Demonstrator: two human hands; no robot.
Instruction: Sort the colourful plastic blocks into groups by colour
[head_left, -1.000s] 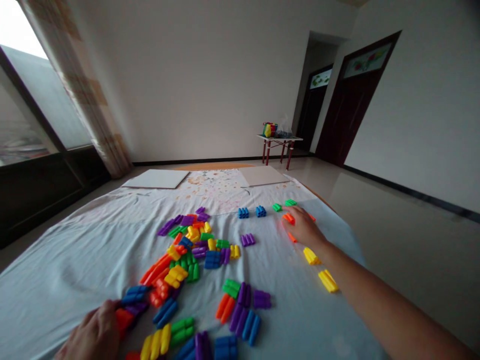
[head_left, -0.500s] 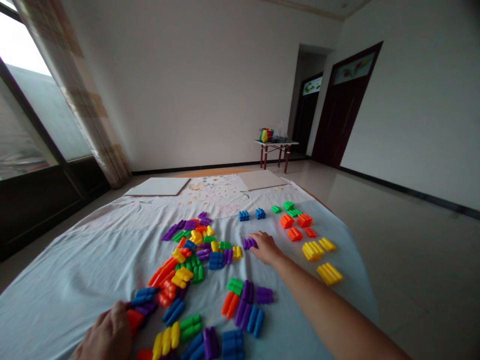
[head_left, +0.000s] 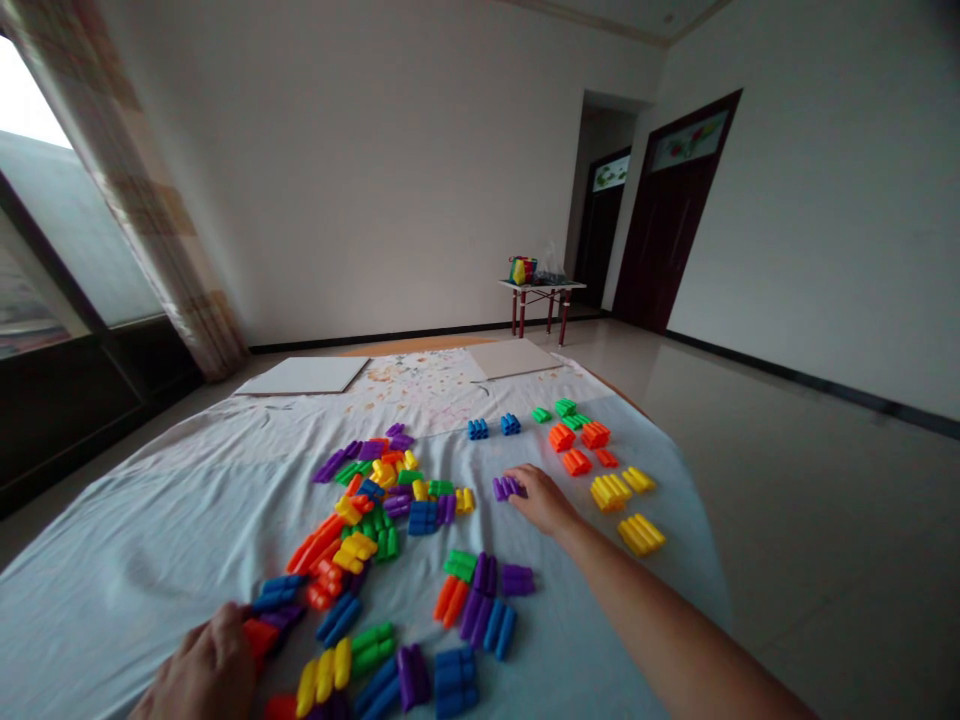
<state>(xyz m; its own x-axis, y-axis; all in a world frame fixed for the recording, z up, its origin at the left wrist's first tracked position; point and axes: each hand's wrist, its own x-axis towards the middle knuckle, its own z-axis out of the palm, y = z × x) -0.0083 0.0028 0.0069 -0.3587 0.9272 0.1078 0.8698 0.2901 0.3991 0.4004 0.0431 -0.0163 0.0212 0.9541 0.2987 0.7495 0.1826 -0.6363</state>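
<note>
My right hand (head_left: pixel 541 498) reaches over the cloth at the middle right. Its fingers are closed on a purple block (head_left: pixel 508 488) made of joined tubes. At the lower left, my left hand (head_left: pixel 202 662) rests low with bent fingers, its fingertips hidden. It lies against an orange-red block (head_left: pixel 260 638). Near it are a blue block (head_left: pixel 277 592) and a purple one. A mixed pile of tube blocks (head_left: pixel 375 515) spreads left of my right hand. Closer to me lie a yellow block (head_left: pixel 324 677) and a purple block (head_left: pixel 517 579).
Sorted groups stand at the right: blue blocks (head_left: pixel 478 429), green blocks (head_left: pixel 565 407), orange blocks (head_left: pixel 577 461) and yellow blocks (head_left: pixel 641 534). Two flat boards, one white (head_left: pixel 304 375) and one beige (head_left: pixel 517 358), lie at the table's far end. A small table (head_left: pixel 541 286) stands beyond.
The view has turned slightly right, so most things sit further left. My right hand, with the purple block, has moved a little right relative to the pile. My left hand stays by the orange-red block.
</note>
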